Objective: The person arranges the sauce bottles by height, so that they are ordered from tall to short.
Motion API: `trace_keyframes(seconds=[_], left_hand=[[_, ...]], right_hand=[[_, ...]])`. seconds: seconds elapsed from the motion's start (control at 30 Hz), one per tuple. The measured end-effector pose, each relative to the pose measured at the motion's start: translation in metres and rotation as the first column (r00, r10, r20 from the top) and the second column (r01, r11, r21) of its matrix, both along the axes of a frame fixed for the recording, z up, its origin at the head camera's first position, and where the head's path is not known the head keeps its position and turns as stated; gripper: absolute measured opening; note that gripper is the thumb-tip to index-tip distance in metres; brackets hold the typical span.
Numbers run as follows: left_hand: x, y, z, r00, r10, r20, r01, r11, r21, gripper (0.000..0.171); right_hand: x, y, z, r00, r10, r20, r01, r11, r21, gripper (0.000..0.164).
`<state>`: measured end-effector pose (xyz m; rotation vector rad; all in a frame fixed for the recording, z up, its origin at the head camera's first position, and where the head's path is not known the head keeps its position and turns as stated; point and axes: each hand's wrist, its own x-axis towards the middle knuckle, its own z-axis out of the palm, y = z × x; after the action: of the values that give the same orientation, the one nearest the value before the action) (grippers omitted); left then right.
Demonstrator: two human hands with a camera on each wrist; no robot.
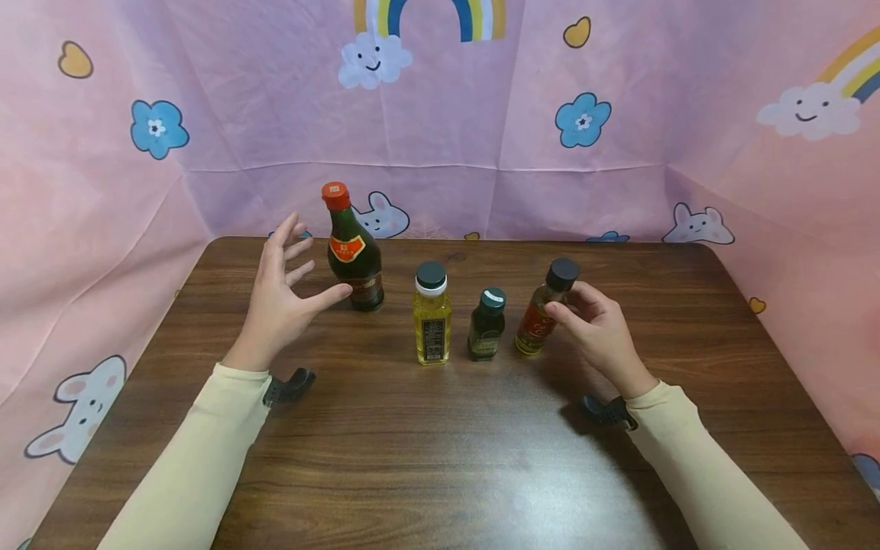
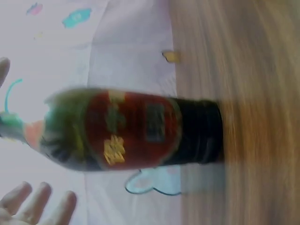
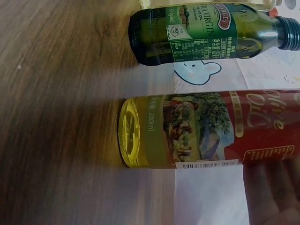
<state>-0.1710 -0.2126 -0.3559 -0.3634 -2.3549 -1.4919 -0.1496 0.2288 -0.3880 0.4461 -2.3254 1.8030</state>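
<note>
My left hand [image 1: 278, 298] is spread beside a tall dark green bottle with a red cap [image 1: 354, 260], its thumb close to the lower label. In the left wrist view that bottle [image 2: 136, 129] stands between the fingertips [image 2: 65, 206], with a gap around it. With thumb in front and fingers behind, my right hand [image 1: 605, 336] grips a black-capped olive oil bottle [image 1: 538, 321] around its upper part. Its red label and yellow oil show in the right wrist view, where the fingers are partly hidden. Just left of it stands a small dark green olive oil bottle [image 1: 486, 325].
A clear bottle of yellow oil [image 1: 432, 317] with a dark cap stands between the tall bottle and the small green one. All stand on a brown wooden table [image 1: 412, 458]. A pink patterned cloth [image 1: 440, 114] hangs behind and at both sides.
</note>
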Motion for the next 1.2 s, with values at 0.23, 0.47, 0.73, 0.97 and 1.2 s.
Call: trace_keyframes(seconds=[0.23,0.47,0.73,0.97,1.2], left_hand=[[0.021,0.024,0.000,0.989,-0.058,-0.138,0.059,0.998,-0.002,0.111],[0.029,0.055,-0.018,0.976,-0.218,-0.012,0.218,0.976,-0.012,0.101],[0.030,0.081,-0.036,0.943,-0.294,0.152,0.289,0.956,0.056,0.093],[0.030,0.090,-0.041,0.943,-0.276,0.188,0.275,0.961,0.033,0.084],[0.028,0.094,-0.043,0.949,-0.273,0.156,0.269,0.962,0.048,0.077]], right_hand=[[0.000,0.001,0.001,1.000,-0.005,-0.006,0.006,1.000,0.009,0.032],[-0.001,0.000,0.000,1.000,-0.004,-0.007,0.004,1.000,0.005,0.031],[0.000,-0.002,0.000,1.000,-0.009,-0.018,0.009,1.000,0.008,0.029],[0.001,-0.002,0.000,1.000,-0.018,-0.015,0.018,1.000,0.019,0.032],[0.001,-0.002,0.000,1.000,-0.019,-0.022,0.020,1.000,0.016,0.031]])
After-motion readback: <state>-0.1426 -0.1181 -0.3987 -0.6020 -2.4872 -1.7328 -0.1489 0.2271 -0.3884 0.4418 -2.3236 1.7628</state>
